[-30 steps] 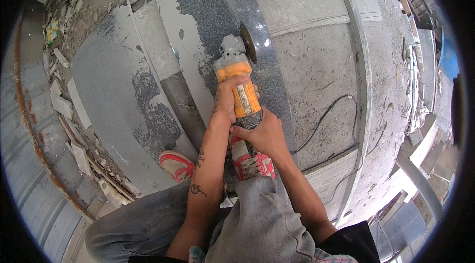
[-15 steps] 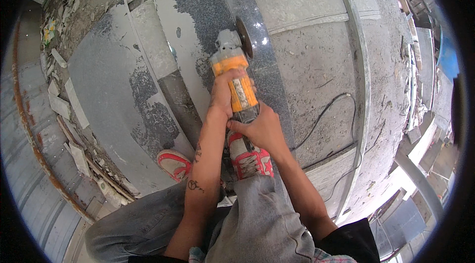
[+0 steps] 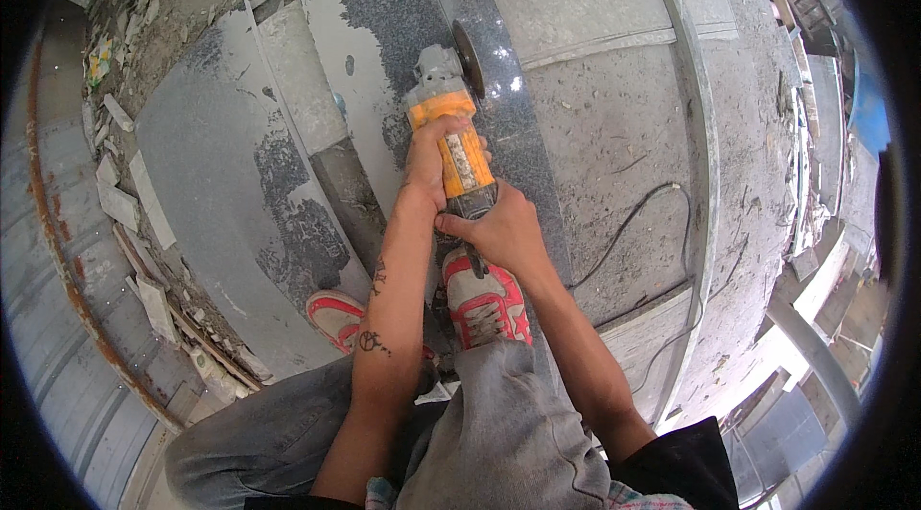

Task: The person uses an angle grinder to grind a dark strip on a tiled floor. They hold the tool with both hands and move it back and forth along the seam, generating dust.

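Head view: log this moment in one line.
left hand: grips grinder body | right hand: grips grinder rear | disc: at slab, contact unclear | cord: right of slab

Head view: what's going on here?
A person holds an orange-and-grey angle grinder in both bare hands: the left hand around the orange body, the right hand at the dark rear end. Its disc stands on edge at the dark speckled slab; whether it touches or spins, I can't tell.

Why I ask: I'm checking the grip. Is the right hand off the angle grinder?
No, the right hand grips the angle grinder at its dark rear end, behind the left hand.
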The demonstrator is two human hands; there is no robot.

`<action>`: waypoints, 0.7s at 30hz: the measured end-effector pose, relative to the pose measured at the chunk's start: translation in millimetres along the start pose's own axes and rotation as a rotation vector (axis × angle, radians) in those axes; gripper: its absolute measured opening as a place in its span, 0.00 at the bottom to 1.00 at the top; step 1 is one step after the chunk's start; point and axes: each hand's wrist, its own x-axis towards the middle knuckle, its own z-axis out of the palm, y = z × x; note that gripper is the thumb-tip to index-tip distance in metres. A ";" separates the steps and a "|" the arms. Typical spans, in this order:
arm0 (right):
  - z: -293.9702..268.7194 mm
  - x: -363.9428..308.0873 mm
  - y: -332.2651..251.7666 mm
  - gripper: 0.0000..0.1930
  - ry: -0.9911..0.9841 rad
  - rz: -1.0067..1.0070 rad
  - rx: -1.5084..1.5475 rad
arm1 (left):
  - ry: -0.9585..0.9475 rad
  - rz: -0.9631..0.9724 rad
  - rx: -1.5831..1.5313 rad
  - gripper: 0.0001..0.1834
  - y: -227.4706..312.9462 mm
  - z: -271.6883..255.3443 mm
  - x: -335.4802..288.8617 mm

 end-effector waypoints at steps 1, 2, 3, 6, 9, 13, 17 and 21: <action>0.9 -0.9 2.1 0.30 0.002 -0.006 0.003 | -0.016 -0.013 -0.017 0.19 -1.5 -1.6 -0.5; 1.2 -3.8 4.7 0.30 0.003 -0.020 0.010 | -0.009 -0.012 -0.016 0.19 -4.9 -2.7 -2.7; 1.3 -8.6 8.4 0.31 0.005 -0.034 0.018 | -0.002 -0.011 -0.015 0.19 -10.3 -3.4 -6.5; 3.4 -23.5 18.4 0.31 0.007 -0.025 0.006 | 0.006 -0.023 -0.007 0.20 -24.4 -6.6 -18.9; 4.3 -31.6 25.2 0.31 0.020 -0.029 0.019 | -0.008 -0.009 0.004 0.20 -30.3 -3.5 -26.7; 2.1 -22.8 20.3 0.32 -0.003 -0.027 -0.002 | -0.029 0.007 0.014 0.20 -23.6 -4.7 -18.8; -1.0 -6.0 6.0 0.32 0.002 -0.050 0.008 | 0.003 0.034 0.048 0.20 -6.4 0.0 -4.8; -0.3 -6.9 6.7 0.31 -0.002 -0.036 -0.001 | 0.027 0.027 0.034 0.20 -8.8 -0.1 -6.3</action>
